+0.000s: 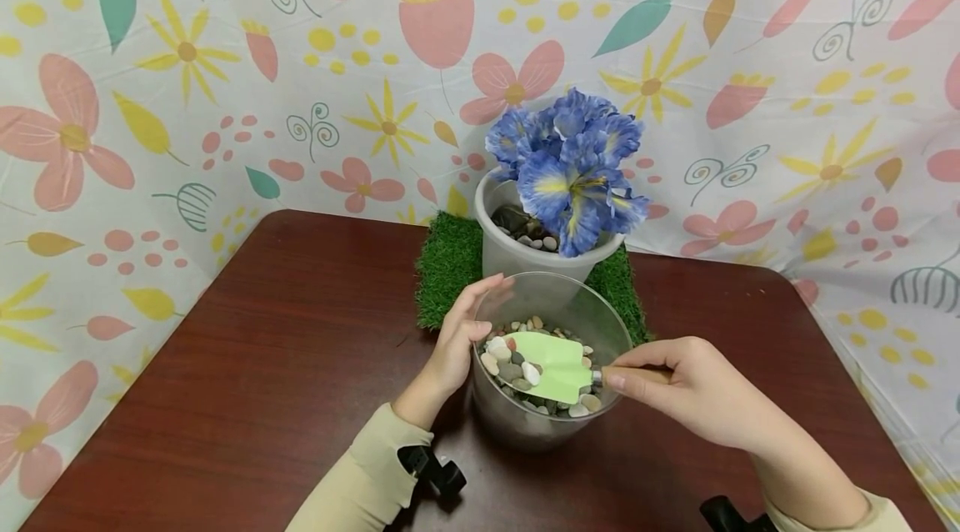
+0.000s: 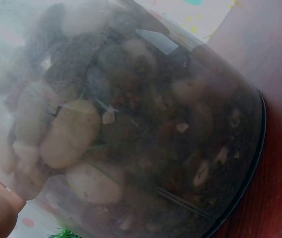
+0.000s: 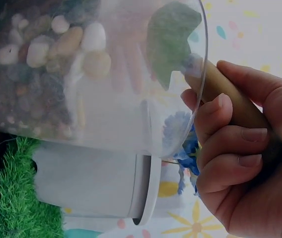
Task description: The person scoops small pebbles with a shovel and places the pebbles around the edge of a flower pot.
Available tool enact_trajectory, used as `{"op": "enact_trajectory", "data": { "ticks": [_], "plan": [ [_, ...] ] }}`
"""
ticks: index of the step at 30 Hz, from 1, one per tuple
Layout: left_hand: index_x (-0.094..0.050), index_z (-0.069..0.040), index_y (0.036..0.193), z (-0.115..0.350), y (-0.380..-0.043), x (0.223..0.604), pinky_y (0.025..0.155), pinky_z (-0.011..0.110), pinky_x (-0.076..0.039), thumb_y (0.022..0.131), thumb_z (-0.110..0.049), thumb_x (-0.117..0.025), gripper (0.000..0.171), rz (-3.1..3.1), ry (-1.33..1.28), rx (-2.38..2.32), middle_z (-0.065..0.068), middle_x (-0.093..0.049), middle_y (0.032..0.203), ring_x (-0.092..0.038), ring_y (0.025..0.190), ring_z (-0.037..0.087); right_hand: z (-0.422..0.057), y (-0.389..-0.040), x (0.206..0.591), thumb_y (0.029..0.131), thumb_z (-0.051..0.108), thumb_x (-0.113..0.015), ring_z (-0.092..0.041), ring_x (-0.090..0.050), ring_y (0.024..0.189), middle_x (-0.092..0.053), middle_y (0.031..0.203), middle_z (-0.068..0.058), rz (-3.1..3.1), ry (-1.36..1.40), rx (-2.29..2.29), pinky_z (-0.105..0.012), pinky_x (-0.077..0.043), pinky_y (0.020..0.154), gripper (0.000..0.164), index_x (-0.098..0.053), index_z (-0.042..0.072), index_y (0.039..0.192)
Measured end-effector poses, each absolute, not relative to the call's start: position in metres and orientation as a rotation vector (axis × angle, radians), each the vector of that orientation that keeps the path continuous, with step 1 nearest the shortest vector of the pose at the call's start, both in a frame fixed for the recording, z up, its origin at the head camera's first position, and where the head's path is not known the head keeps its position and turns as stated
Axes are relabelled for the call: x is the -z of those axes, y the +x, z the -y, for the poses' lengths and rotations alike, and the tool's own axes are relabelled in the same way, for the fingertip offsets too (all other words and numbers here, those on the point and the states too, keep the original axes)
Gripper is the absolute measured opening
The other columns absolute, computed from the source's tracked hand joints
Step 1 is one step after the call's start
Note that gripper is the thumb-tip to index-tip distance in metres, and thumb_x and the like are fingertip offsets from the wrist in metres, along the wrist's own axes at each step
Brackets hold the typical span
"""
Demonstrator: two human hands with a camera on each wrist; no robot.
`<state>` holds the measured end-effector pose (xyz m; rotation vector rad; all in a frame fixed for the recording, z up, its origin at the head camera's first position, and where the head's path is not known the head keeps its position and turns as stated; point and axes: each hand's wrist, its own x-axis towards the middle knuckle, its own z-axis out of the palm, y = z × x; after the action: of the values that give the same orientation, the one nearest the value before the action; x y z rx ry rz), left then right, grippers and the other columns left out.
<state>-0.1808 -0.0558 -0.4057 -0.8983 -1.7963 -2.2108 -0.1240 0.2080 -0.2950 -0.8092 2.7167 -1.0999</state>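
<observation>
A clear plastic bucket (image 1: 525, 428) with stones and dark soil in it stands on the table. My right hand (image 1: 701, 390) grips the wooden handle (image 3: 230, 99) of a garden trowel, fingers curled round it. The trowel's light green blade (image 1: 551, 357) is inside the bucket's mouth, below the rim, with several pebbles (image 1: 510, 369) on it. My left hand (image 1: 453, 340) rests against the bucket's left side, its fingers extended along the outer wall; through the plastic they look straight in the right wrist view. Stones (image 2: 71, 134) show through the cloudy wall in the left wrist view.
Behind the bucket, a light grey pot (image 1: 495, 253) holds blue flowers (image 1: 570, 169) and stones. It stands on a green artificial grass mat (image 1: 450, 265). The dark red-brown table (image 1: 262, 390) backs onto a flower-patterned cloth (image 1: 285, 90).
</observation>
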Motion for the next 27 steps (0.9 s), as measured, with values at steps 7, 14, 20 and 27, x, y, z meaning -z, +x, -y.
{"op": "enact_trajectory", "data": {
  "ticks": [7, 14, 20, 27],
  "plan": [
    [-0.03, 0.01, 0.139, 0.0553, -0.1823, 0.4065, 0.106, 0.056, -0.031, 0.082, -0.015, -0.034, 0.062, 1.807, -0.886, 2.209, 0.033, -0.039, 0.14, -0.04, 0.128, 0.048, -0.2128, -0.1237, 0.2949, 0.087, 0.023, -0.066, -0.001, -0.062, 0.068, -0.072, 0.081, 0.011, -2.734, -0.781, 1.11, -0.023, -0.05, 0.059, 0.01, -0.074, 0.026, 0.092],
    [-0.03, 0.01, 0.139, 0.0555, -0.1811, 0.4064, 0.105, 0.056, -0.031, 0.083, -0.013, -0.033, 0.061, 1.826, -0.887, 2.186, 0.032, -0.04, 0.14, -0.04, 0.128, 0.048, -0.2159, -0.1228, 0.2963, 0.086, 0.02, -0.066, -0.001, -0.061, 0.067, -0.072, 0.082, 0.01, -2.74, -0.782, 1.147, -0.023, -0.051, 0.059, 0.011, -0.074, 0.025, 0.092],
    [-0.03, 0.01, 0.139, 0.0558, -0.1789, 0.4046, 0.107, 0.055, -0.031, 0.083, -0.011, -0.033, 0.06, 1.82, -0.886, 2.191, 0.034, -0.04, 0.139, -0.039, 0.128, 0.049, -0.2152, -0.1222, 0.2965, 0.086, 0.017, -0.067, 0.0, -0.059, 0.065, -0.072, 0.08, 0.01, -2.777, -0.8, 1.163, -0.023, -0.05, 0.057, 0.012, -0.074, 0.024, 0.092],
    [-0.031, 0.01, 0.139, 0.0559, -0.1787, 0.4043, 0.099, 0.031, -0.038, 0.083, -0.013, -0.033, 0.06, 1.836, -0.87, 2.181, 0.033, -0.04, 0.139, -0.04, 0.128, 0.046, -0.2147, -0.1225, 0.2949, 0.086, 0.017, -0.067, 0.0, -0.06, 0.065, -0.072, 0.079, 0.008, -2.821, -0.792, 1.164, -0.022, -0.05, 0.058, 0.011, -0.074, 0.023, 0.09]
  ]
}}
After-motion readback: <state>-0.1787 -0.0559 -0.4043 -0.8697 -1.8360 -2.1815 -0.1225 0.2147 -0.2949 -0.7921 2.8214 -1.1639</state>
